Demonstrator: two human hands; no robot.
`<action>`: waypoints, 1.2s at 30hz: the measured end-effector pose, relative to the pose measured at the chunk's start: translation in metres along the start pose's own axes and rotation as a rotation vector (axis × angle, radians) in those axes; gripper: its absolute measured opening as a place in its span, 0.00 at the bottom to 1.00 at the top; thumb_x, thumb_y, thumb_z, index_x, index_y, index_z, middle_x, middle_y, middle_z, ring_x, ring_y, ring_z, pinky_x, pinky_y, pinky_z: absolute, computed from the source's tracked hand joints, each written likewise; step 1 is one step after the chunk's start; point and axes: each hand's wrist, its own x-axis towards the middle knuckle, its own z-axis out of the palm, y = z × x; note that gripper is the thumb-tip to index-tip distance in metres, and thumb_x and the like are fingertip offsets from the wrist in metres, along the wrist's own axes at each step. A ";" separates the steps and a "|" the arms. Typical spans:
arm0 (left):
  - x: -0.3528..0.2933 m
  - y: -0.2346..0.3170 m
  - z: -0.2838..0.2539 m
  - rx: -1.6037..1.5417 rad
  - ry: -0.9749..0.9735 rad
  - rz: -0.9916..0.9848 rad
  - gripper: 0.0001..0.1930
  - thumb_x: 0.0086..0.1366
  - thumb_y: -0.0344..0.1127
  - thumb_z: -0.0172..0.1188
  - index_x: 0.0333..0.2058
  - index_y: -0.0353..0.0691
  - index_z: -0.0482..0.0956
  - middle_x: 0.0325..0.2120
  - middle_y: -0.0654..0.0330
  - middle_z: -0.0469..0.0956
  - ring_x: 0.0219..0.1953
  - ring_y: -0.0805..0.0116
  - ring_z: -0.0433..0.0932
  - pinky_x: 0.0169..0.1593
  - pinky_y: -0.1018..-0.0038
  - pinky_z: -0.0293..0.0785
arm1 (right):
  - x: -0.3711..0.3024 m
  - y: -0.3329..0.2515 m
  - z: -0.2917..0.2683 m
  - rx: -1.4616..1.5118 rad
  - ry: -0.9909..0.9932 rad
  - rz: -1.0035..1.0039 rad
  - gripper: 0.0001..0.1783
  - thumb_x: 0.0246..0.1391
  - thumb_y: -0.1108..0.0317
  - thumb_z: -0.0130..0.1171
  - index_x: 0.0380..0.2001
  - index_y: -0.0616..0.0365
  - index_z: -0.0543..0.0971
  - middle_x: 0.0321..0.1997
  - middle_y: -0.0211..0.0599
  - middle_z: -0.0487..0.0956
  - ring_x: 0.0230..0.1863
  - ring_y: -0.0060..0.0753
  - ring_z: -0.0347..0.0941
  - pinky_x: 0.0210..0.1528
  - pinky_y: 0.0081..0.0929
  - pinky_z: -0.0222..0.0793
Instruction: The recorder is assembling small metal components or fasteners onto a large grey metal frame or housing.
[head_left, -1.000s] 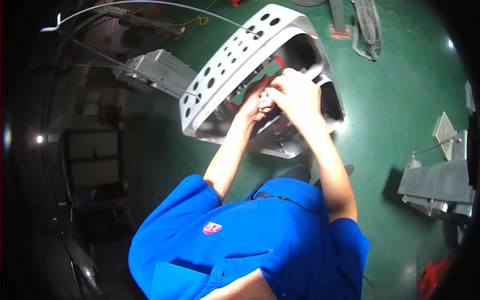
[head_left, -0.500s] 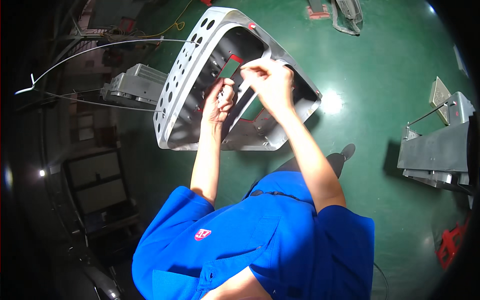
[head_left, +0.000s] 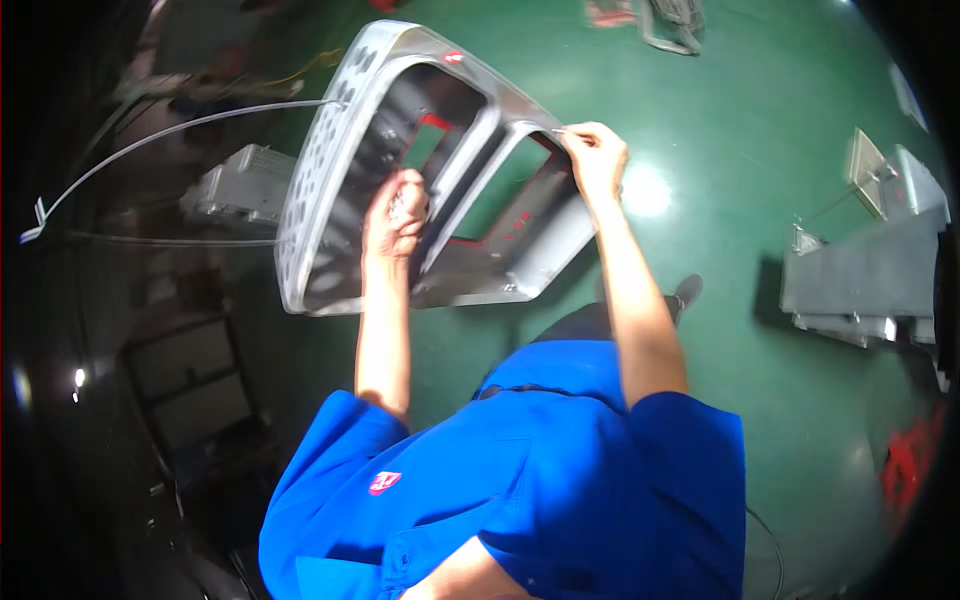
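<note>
Silver-grey casing (head_left: 467,158), green floor (head_left: 730,160)
Dark dots (head_left: 322,154) (blurred, but plainly many) pattern the casing's pale side wall (head_left: 327,140); its near-black interior (head_left: 342,250) carries red edging (head_left: 434,120). The shirt (head_left: 560,470) is bright blue with a red-and-white badge (head_left: 384,484), the wire (head_left: 215,113) whitish, the shoe (head_left: 689,289) dark, and the object (head_left: 912,462) at the far right vivid red.

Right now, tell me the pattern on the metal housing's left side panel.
The side panel is dark-dotted pale grey, seen in the head view, slightly blurred.
</note>
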 end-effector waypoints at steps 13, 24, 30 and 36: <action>-0.004 0.012 0.018 -0.231 0.103 -0.054 0.13 0.70 0.38 0.41 0.37 0.36 0.71 0.13 0.71 0.58 0.08 0.87 0.49 0.08 0.88 0.43 | 0.007 -0.011 -0.009 0.023 0.031 0.101 0.11 0.33 0.72 0.69 0.25 0.59 0.80 0.20 0.30 0.79 0.23 0.20 0.74 0.30 0.20 0.70; -0.020 -0.084 0.204 0.041 -0.163 -0.373 0.19 0.68 0.49 0.44 0.32 0.37 0.74 0.14 0.68 0.68 0.08 0.85 0.57 0.10 0.87 0.47 | -0.108 -0.169 -0.119 -0.827 -0.263 -0.421 0.09 0.37 0.60 0.59 0.21 0.54 0.78 0.24 0.36 0.73 0.31 0.38 0.68 0.37 0.35 0.61; -0.028 -0.116 0.283 0.037 -0.361 -0.509 0.22 0.67 0.53 0.43 0.26 0.40 0.72 0.12 0.69 0.65 0.08 0.83 0.56 0.10 0.86 0.47 | -0.125 -0.171 -0.200 -0.793 -0.085 -0.391 0.08 0.37 0.64 0.60 0.22 0.56 0.79 0.24 0.37 0.75 0.31 0.39 0.70 0.37 0.35 0.63; -0.038 -0.148 0.345 0.062 -0.380 -0.529 0.21 0.68 0.53 0.40 0.28 0.42 0.70 0.13 0.69 0.65 0.07 0.83 0.55 0.09 0.85 0.46 | -0.132 -0.187 -0.265 -0.671 -0.010 -0.237 0.09 0.37 0.67 0.59 0.25 0.59 0.78 0.25 0.40 0.77 0.33 0.42 0.73 0.38 0.35 0.68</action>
